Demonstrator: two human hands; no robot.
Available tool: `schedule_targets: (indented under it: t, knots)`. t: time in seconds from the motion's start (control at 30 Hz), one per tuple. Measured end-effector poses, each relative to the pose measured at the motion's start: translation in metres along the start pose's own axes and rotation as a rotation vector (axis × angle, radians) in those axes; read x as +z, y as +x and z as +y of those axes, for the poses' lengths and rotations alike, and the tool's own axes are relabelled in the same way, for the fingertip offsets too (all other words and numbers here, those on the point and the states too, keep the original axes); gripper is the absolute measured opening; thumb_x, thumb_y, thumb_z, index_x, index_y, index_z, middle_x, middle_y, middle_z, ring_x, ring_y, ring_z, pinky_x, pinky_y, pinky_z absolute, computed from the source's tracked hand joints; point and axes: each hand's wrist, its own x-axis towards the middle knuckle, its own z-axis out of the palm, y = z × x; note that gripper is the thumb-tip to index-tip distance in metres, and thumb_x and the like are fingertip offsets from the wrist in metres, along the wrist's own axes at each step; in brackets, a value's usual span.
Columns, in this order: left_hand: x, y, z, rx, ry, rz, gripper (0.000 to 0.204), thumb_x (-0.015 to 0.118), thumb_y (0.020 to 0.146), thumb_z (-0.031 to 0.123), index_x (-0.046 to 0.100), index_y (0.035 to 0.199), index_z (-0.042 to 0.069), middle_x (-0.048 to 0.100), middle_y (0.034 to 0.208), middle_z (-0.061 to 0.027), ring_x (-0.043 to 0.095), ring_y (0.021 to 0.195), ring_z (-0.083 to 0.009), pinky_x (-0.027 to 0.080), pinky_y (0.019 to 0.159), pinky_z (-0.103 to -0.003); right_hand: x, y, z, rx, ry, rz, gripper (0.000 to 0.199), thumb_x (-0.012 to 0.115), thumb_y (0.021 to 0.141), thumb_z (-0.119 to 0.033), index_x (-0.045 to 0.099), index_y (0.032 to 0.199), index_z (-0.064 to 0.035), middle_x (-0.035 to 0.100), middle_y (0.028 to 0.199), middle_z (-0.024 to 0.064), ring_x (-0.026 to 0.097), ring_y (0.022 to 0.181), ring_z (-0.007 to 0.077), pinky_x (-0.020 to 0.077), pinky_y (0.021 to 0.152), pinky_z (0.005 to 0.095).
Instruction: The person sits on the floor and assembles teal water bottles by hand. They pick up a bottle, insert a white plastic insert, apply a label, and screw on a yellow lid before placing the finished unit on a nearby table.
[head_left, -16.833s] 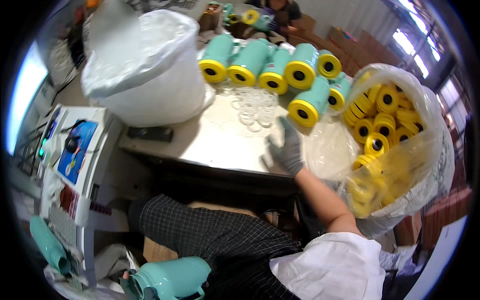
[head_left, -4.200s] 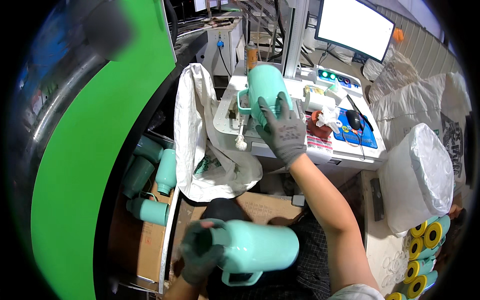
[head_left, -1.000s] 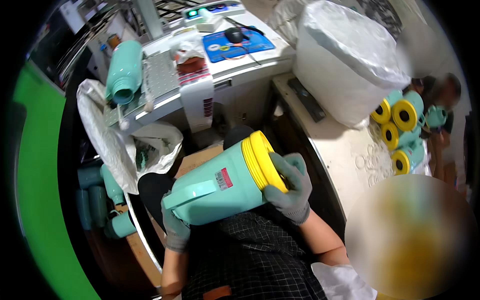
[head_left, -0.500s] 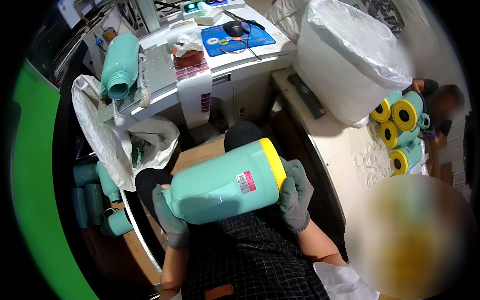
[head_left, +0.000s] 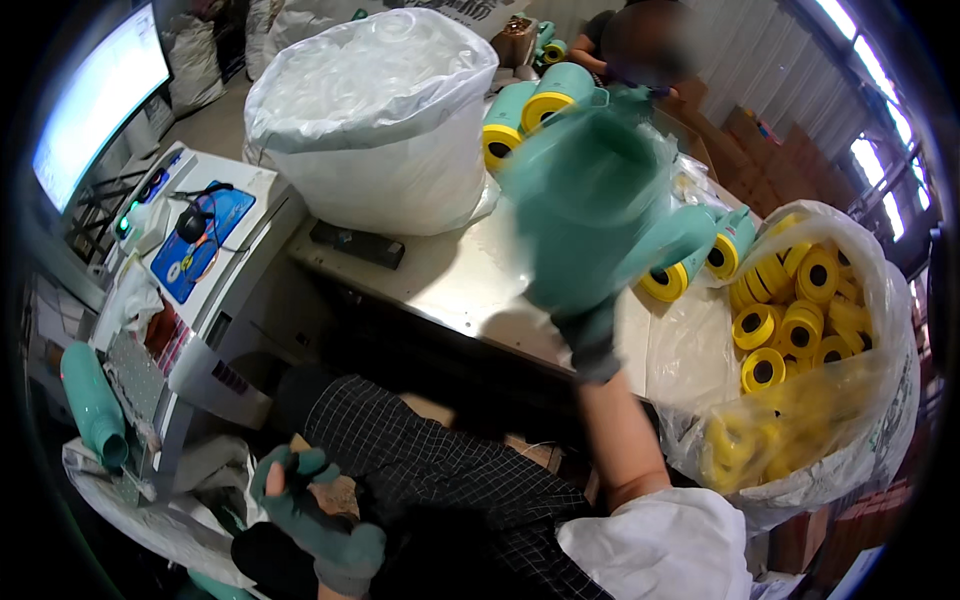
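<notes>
A teal thermos jug, smeared by motion, is held up over the white worktable. My gloved right hand is closed on its lower end, with the arm stretched forward. The jug's open mouth and side handle show; whatever part lies under my fingers is hidden. Near my lap, my gloved left hand is empty, palm up, its fingers loosely bent and apart. Several teal jugs with yellow ends lie on the table around the held one, among them a jug to its right.
A big white sack of clear plastic pieces stands on the table, beside a dark bar. On the right, a plastic-lined bag holds yellow rings. Another teal bottle lies at far left. A co-worker is behind the table.
The jug has gone from my lap, held in both hands, to over the table in my right hand alone. My left hand has let go. The view has swung right.
</notes>
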Motion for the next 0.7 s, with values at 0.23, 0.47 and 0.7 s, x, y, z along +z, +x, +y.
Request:
schedule_targets:
  t: [0.23, 0.47, 0.7]
  knots:
    - [-0.031, -0.009, 0.004, -0.094, 0.179, -0.091, 0.077, 0.08, 0.084, 0.009, 0.041, 0.15, 0.004, 0.054, 0.12, -0.0083, 0.058, 0.097, -0.0154, 0.054, 0.081, -0.031, -0.166, 0.156, 0.08, -0.132, -1.167, 0.014, 0.047, 0.055, 0.107, -0.035, 0.055, 0.141, -0.0022, 0.063, 0.132, 0.0111, 0.061, 0.118, 0.0236, 0.0515, 0.102, 0.0387]
    - [-0.116, -0.093, -0.028, -0.238, 0.509, 0.584, 0.042, 0.08, 0.088, 0.018, 0.059, 0.119, 0.0, 0.057, 0.111, -0.0155, 0.061, 0.105, -0.0298, 0.052, 0.091, -0.041, -0.044, 0.086, 0.098, -0.234, -1.019, -0.107, 0.045, 0.054, 0.107, -0.029, 0.054, 0.141, 0.001, 0.062, 0.134, 0.0136, 0.06, 0.121, 0.0247, 0.05, 0.103, 0.0371]
    - [-0.309, -0.336, -0.174, -0.925, 0.466, 1.607, 0.085, 0.084, 0.078, 0.045, 0.053, 0.137, -0.008, 0.062, 0.129, -0.0257, 0.061, 0.117, -0.0396, 0.048, 0.104, -0.043, 0.132, -0.099, 0.039, -0.037, -0.241, -0.608, 0.043, 0.052, 0.107, -0.023, 0.054, 0.141, 0.0042, 0.06, 0.137, 0.0161, 0.059, 0.123, 0.0257, 0.0486, 0.104, 0.0354]
